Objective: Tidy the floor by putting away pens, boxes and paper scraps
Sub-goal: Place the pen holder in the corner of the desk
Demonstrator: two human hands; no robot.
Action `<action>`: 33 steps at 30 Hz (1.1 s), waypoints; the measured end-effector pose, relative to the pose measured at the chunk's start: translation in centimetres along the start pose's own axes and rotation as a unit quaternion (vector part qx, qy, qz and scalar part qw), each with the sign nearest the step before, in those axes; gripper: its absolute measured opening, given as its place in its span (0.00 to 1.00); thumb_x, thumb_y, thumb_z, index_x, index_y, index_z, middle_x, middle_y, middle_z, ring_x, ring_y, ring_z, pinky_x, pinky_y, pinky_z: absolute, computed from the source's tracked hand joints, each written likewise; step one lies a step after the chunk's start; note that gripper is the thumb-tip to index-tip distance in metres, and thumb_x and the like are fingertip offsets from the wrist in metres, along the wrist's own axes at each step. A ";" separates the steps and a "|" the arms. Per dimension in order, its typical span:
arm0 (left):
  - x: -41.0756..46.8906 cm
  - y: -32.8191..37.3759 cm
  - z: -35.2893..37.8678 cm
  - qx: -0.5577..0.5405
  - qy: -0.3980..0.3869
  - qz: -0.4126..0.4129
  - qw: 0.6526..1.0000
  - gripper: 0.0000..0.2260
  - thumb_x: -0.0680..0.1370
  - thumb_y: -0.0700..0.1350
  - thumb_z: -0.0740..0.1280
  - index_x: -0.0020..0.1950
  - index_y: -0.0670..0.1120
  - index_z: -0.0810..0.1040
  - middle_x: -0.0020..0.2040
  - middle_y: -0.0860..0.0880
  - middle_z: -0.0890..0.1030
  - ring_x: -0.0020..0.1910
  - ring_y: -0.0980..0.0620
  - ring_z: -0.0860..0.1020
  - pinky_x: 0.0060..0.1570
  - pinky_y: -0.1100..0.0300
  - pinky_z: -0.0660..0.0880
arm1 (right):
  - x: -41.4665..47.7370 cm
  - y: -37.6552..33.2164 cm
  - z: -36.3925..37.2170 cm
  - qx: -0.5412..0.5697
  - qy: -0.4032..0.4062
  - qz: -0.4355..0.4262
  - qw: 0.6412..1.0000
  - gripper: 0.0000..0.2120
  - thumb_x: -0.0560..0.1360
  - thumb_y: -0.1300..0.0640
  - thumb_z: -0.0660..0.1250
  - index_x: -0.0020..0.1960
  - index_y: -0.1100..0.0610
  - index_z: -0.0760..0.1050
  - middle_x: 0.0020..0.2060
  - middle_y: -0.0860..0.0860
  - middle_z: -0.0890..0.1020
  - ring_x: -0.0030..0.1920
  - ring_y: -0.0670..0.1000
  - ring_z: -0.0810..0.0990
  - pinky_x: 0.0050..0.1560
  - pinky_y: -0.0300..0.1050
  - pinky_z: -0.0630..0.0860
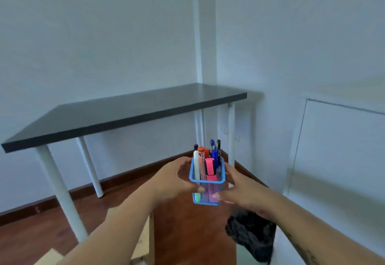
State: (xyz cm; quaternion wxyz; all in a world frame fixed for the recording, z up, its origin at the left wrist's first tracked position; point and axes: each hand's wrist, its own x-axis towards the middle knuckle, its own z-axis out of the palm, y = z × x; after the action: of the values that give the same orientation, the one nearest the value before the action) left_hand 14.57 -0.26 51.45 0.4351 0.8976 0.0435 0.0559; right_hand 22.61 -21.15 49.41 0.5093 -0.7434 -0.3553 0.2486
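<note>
A blue mesh pen holder (206, 194) is held upright in front of me, above the floor. Several pens and markers (208, 160) stand in it, among them a pink highlighter, a white marker, an orange one and blue pens. My left hand (175, 179) grips the holder's left side. On the holder's right side my right hand (239, 189) presses with its fingers at the lower front. A dark grey desk (116, 112) on white legs stands just beyond the holder, its top higher than the holder in the picture.
A cardboard box (143, 241) lies on the wooden floor (183, 233) under my left forearm. A black crumpled bag (252, 235) sits below my right wrist. White walls meet in a corner behind the desk; a white panel door (341, 152) is at right.
</note>
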 end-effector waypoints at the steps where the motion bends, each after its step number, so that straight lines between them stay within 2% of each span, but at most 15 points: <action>1: 0.3 1.6 -1.4 -0.010 0.000 0.008 1.000 0.30 0.63 0.54 0.80 0.62 0.59 0.75 0.58 0.58 0.80 0.59 0.57 0.78 0.62 0.51 0.76 | 0.0 -2.2 -0.8 -0.002 0.006 -0.008 1.000 0.36 0.73 0.60 0.72 0.68 0.30 0.61 0.64 0.34 0.75 0.63 0.41 0.76 0.60 0.43 0.77; 2: 0.4 3.2 -2.9 -0.020 0.003 0.022 1.000 0.29 0.64 0.52 0.80 0.62 0.57 0.76 0.58 0.57 0.81 0.58 0.55 0.79 0.61 0.50 0.77 | 0.1 -4.2 -1.6 -0.010 0.008 -0.018 1.000 0.35 0.73 0.60 0.72 0.66 0.29 0.62 0.62 0.34 0.76 0.62 0.41 0.77 0.58 0.41 0.78; 4: 0.4 6.5 -5.8 -0.019 0.021 0.046 0.999 0.28 0.65 0.51 0.80 0.63 0.57 0.76 0.58 0.58 0.80 0.57 0.57 0.79 0.63 0.49 0.75 | 0.1 -8.5 -2.7 -0.032 0.030 -0.034 0.998 0.35 0.73 0.59 0.71 0.67 0.29 0.61 0.64 0.37 0.75 0.62 0.43 0.77 0.58 0.45 0.79; 6: 0.2 9.5 -8.5 -0.023 0.035 0.069 0.997 0.25 0.67 0.52 0.79 0.61 0.58 0.76 0.58 0.61 0.79 0.57 0.61 0.77 0.62 0.54 0.75 | 0.2 -12.3 -3.4 -0.041 0.050 -0.046 0.997 0.35 0.75 0.59 0.70 0.68 0.28 0.59 0.66 0.38 0.71 0.62 0.44 0.76 0.56 0.43 0.79; 7: 0.0 10.9 -9.7 -0.032 0.040 0.076 0.996 0.23 0.68 0.52 0.78 0.61 0.58 0.76 0.57 0.61 0.78 0.56 0.61 0.77 0.58 0.57 0.76 | 0.4 -13.9 -3.6 -0.044 0.065 -0.053 0.995 0.35 0.76 0.59 0.69 0.69 0.28 0.58 0.67 0.39 0.70 0.62 0.44 0.75 0.54 0.41 0.79; 10: -0.2 13.1 -12.3 -0.067 0.056 0.081 0.993 0.22 0.72 0.51 0.75 0.63 0.55 0.74 0.56 0.57 0.79 0.52 0.57 0.80 0.44 0.65 0.79 | 1.3 -17.4 -3.0 -0.065 0.118 -0.079 0.988 0.30 0.79 0.60 0.65 0.72 0.34 0.60 0.68 0.42 0.71 0.67 0.45 0.72 0.60 0.45 0.77; 12: 0.2 13.5 -13.6 -0.077 0.071 0.078 0.991 0.24 0.72 0.52 0.75 0.65 0.53 0.73 0.56 0.55 0.79 0.50 0.55 0.81 0.42 0.66 0.79 | 2.4 -18.5 -2.2 -0.055 0.149 -0.098 0.982 0.26 0.80 0.61 0.62 0.73 0.40 0.62 0.65 0.42 0.73 0.67 0.47 0.72 0.64 0.47 0.74; 14: 1.9 13.5 -14.8 -0.078 0.071 0.064 0.992 0.26 0.72 0.52 0.75 0.68 0.51 0.71 0.56 0.54 0.78 0.50 0.55 0.81 0.41 0.66 0.79 | 4.5 -18.8 -2.0 -0.040 0.160 -0.105 0.981 0.25 0.80 0.62 0.61 0.74 0.44 0.62 0.66 0.42 0.72 0.65 0.46 0.73 0.61 0.43 0.73; 16: 3.8 12.9 -15.7 -0.080 0.063 0.051 0.994 0.27 0.72 0.51 0.75 0.68 0.51 0.71 0.57 0.52 0.78 0.51 0.53 0.81 0.45 0.63 0.80 | 6.5 -18.5 -2.2 -0.029 0.161 -0.106 0.981 0.25 0.79 0.61 0.64 0.73 0.45 0.63 0.66 0.42 0.73 0.64 0.47 0.74 0.55 0.36 0.73; 18: 6.4 11.9 -16.2 -0.095 0.057 0.046 0.993 0.25 0.71 0.50 0.76 0.66 0.52 0.72 0.58 0.51 0.78 0.52 0.52 0.82 0.50 0.59 0.81 | 9.1 -17.8 -2.9 -0.015 0.161 -0.114 0.980 0.27 0.76 0.59 0.69 0.71 0.44 0.65 0.60 0.41 0.76 0.60 0.44 0.75 0.49 0.32 0.73; 20: 9.0 10.9 -16.6 -0.113 0.053 0.039 0.991 0.25 0.71 0.49 0.76 0.65 0.52 0.73 0.57 0.50 0.79 0.52 0.51 0.83 0.52 0.56 0.81 | 11.8 -17.1 -3.4 -0.030 0.186 -0.119 0.975 0.30 0.72 0.57 0.74 0.69 0.45 0.65 0.57 0.41 0.77 0.56 0.43 0.76 0.50 0.35 0.75; 23: 14.1 8.8 -17.0 -0.129 0.056 0.032 0.989 0.27 0.69 0.51 0.77 0.66 0.51 0.73 0.57 0.48 0.80 0.50 0.49 0.84 0.51 0.53 0.82 | 17.4 -15.3 -4.1 -0.062 0.258 -0.129 0.955 0.35 0.67 0.54 0.78 0.68 0.49 0.64 0.57 0.46 0.78 0.56 0.48 0.78 0.52 0.42 0.79; 28: 22.3 5.9 -17.4 -0.111 0.075 0.041 0.990 0.31 0.69 0.53 0.77 0.68 0.51 0.71 0.59 0.48 0.79 0.52 0.49 0.82 0.52 0.51 0.81 | 25.8 -12.7 -5.9 -0.064 0.314 -0.161 0.933 0.35 0.67 0.52 0.78 0.66 0.48 0.62 0.54 0.45 0.76 0.52 0.45 0.77 0.40 0.31 0.75; 30: 25.4 4.9 -17.8 -0.097 0.083 0.050 0.991 0.32 0.69 0.55 0.76 0.71 0.53 0.69 0.62 0.50 0.77 0.55 0.51 0.80 0.56 0.52 0.80 | 29.1 -11.9 -7.4 -0.062 0.327 -0.169 0.928 0.33 0.67 0.53 0.77 0.65 0.48 0.62 0.52 0.45 0.76 0.51 0.45 0.78 0.39 0.31 0.75; 33: 29.4 2.6 -19.0 -0.040 0.093 0.036 0.994 0.32 0.71 0.62 0.71 0.73 0.57 0.66 0.66 0.54 0.74 0.63 0.53 0.74 0.64 0.52 0.71 | 33.6 -11.0 -9.9 -0.066 0.343 -0.150 0.925 0.31 0.67 0.54 0.76 0.62 0.47 0.62 0.49 0.42 0.75 0.47 0.43 0.78 0.35 0.32 0.75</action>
State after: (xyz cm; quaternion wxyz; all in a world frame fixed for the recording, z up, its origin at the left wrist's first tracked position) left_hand 41.15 16.60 67.06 0.4625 0.8713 0.0489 0.1567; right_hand 47.84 1.89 63.00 0.5815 -0.7530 -0.2814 -0.1250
